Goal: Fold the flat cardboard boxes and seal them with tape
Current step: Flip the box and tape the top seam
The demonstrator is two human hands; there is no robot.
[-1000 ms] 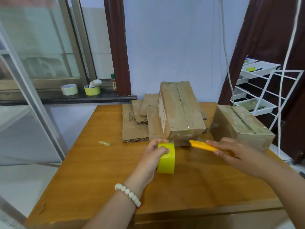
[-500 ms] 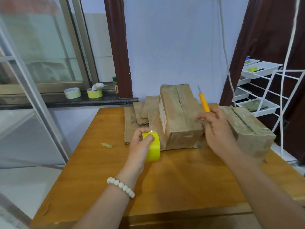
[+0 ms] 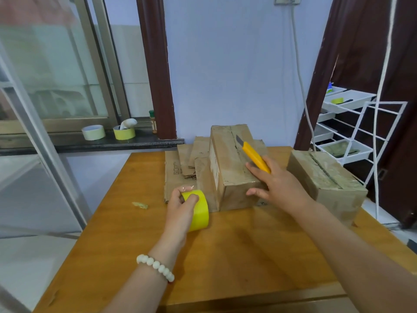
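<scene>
Task judged roughly midway: middle box (image 3: 232, 163) and right box (image 3: 325, 184) stand folded and taped on the table (image 3: 225, 256); flat cardboard (image 3: 178, 170), left of centre, awaits folding. Left grip (image 3: 180, 208) clamped round tape roll (image 3: 199, 211), centre; right grip (image 3: 278, 186) pinches utility knife (image 3: 256, 157), fingers (image 3: 256, 192) on middle box.

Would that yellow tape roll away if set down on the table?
Likely, if stood on its rim: the tape is round and the table looks smooth. Laid flat, it should stay. It seems light: the left hand holds it unaided.
</scene>
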